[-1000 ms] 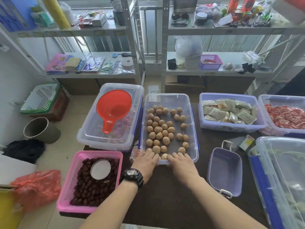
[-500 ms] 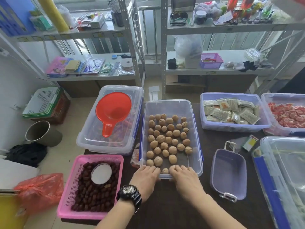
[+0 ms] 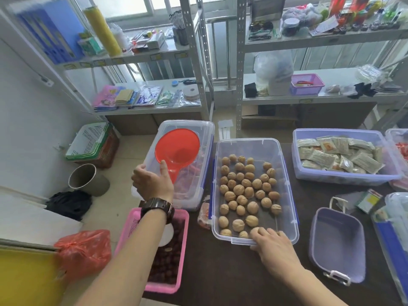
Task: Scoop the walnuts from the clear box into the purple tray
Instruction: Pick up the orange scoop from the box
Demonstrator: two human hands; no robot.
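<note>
Walnuts (image 3: pixel 247 193) box now held only by right hand (image 3: pixel 272 246); left hand (image 3: pixel 152 184) has moved, open, to red scoop (image 3: pixel 176 151).

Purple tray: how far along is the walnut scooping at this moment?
Done: nothing, the purple tray is empty and all walnuts sit in the clear box. In hand: the left hand reaches the red scoop handle; the right hand rests on the box's near rim. Left: all scooping.

Roughly forty walnuts (image 3: pixel 249 192) lie in one clear box (image 3: pixel 287 173) at centre frame. One red scoop (image 3: pixel 178 149), one purple tray (image 3: pixel 337 246) lower right, one pink basket (image 3: pixel 183 257) lower left, and two hands (image 3: pixel 152 184) are in view.
</note>
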